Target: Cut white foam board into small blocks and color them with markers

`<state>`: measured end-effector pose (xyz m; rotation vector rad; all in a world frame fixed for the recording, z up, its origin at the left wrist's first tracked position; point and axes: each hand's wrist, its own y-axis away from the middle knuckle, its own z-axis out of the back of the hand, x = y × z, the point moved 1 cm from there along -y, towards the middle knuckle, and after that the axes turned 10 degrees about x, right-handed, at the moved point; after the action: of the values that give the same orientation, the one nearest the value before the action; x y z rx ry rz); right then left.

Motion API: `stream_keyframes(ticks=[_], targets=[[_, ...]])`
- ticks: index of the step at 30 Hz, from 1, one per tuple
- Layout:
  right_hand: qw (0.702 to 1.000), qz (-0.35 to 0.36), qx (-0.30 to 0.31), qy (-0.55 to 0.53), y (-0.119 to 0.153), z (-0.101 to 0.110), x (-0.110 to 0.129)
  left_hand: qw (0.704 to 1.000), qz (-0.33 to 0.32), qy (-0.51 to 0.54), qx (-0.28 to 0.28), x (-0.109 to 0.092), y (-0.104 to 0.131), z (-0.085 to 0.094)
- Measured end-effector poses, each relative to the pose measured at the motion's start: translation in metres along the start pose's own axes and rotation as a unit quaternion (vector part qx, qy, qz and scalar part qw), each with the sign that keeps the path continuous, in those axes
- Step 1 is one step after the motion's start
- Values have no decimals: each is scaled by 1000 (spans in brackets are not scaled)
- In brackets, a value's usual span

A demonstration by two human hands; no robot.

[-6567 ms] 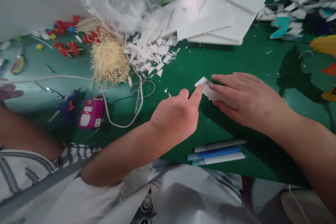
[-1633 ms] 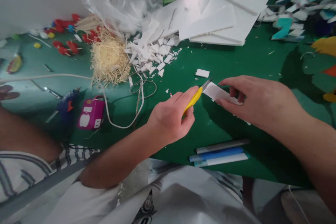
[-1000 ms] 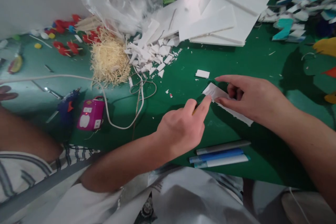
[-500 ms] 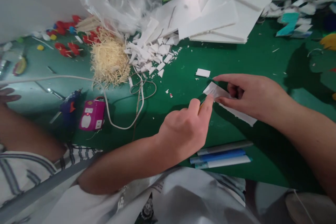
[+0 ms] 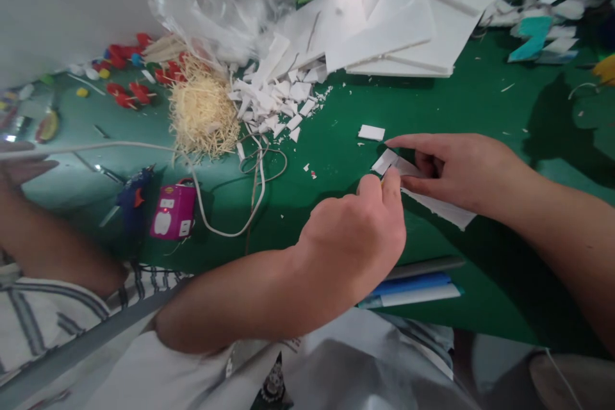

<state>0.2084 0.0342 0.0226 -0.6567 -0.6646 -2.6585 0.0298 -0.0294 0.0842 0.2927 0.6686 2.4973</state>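
A white foam strip (image 5: 446, 210) lies slantwise on the green table. My right hand (image 5: 461, 166) holds it down, with the index fingertip by its upper edge and the thumb on its lower side. My left hand (image 5: 358, 224) is closed around a thin tool, of which only a yellowish bit (image 5: 383, 184) shows; the rest is hidden by the fingers. Its extended index finger presses at the strip near the left end. A line crosses the strip there, setting off a small end part (image 5: 384, 161). Just above lies a small white foam rectangle (image 5: 371, 132).
Several pens (image 5: 418, 288) lie near the front edge. To the left are a magenta power adapter (image 5: 173, 210), a glue gun (image 5: 134, 189), a white cable (image 5: 204, 218), wood shavings (image 5: 204, 109) and foam scraps (image 5: 269, 99). White foam sheets (image 5: 384, 38) lie behind. Another person's arm (image 5: 52, 230) rests at left.
My left hand has moved slightly right and turned, its fingertip sliding along the strip. A line now shows near the strip's left end. My right hand has shifted a little left.
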Motion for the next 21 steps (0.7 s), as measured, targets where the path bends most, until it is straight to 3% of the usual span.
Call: stream_keyframes(ticks=[10, 21], targets=[[1000, -13, 19, 3, 0, 3, 5, 999, 0, -22, 27, -1, 4, -3], [990, -119, 67, 20, -2, 10, 23, 998, 1, -33, 54, 2, 3, -3]])
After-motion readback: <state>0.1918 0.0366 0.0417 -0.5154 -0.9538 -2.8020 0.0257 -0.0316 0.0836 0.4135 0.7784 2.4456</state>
